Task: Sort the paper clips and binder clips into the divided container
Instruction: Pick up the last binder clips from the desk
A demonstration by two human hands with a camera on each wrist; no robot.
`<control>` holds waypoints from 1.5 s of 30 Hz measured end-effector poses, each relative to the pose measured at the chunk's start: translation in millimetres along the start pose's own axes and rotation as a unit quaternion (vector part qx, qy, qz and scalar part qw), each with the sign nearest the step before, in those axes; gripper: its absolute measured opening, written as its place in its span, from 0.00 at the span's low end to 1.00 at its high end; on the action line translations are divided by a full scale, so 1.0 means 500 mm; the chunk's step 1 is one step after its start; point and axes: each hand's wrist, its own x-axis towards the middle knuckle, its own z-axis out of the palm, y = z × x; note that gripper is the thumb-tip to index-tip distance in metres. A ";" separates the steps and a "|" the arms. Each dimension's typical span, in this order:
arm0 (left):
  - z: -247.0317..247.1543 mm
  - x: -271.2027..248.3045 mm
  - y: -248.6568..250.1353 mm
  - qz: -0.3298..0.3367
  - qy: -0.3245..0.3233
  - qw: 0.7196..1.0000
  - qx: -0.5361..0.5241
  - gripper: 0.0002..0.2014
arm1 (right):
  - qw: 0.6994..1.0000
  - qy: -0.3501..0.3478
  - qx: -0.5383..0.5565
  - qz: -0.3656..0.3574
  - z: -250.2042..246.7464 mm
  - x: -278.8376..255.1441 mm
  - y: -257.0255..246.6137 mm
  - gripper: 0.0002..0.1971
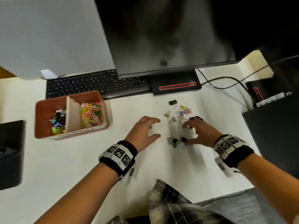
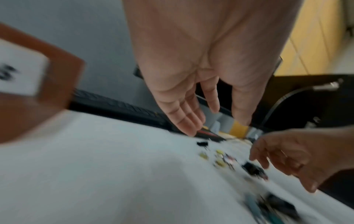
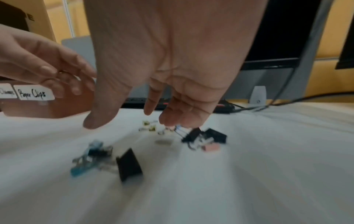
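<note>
White desk (image 1: 64,159); black monitor (image 1: 169,38) and keyboard (image 1: 97,83) at the back. Brown divided container (image 1: 103,109) left of loose binder clips (image 1: 178,113). Left hand (image 1: 144,131) and right hand (image 1: 200,131) flank the clips, fingers spread, holding nothing.

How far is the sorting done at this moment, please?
Mostly done: the divided container holds paper clips in its right compartment and binder clips in its left. Neither the left hand nor the right hand holds anything. Left: loose binder clips scattered on the table.
</note>
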 end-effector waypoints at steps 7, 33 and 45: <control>0.185 0.066 0.033 -0.029 -0.100 0.991 0.087 0.29 | 0.996 -0.052 0.000 -0.068 0.066 0.003 0.039 0.31; 0.132 0.065 -0.021 -0.160 0.121 0.979 -0.045 0.09 | 0.984 0.026 0.079 -0.160 0.017 0.087 0.048 0.28; 0.079 0.037 -0.035 -0.159 0.122 0.977 -0.069 0.09 | 0.989 0.038 -0.081 -0.116 0.033 0.145 -0.012 0.13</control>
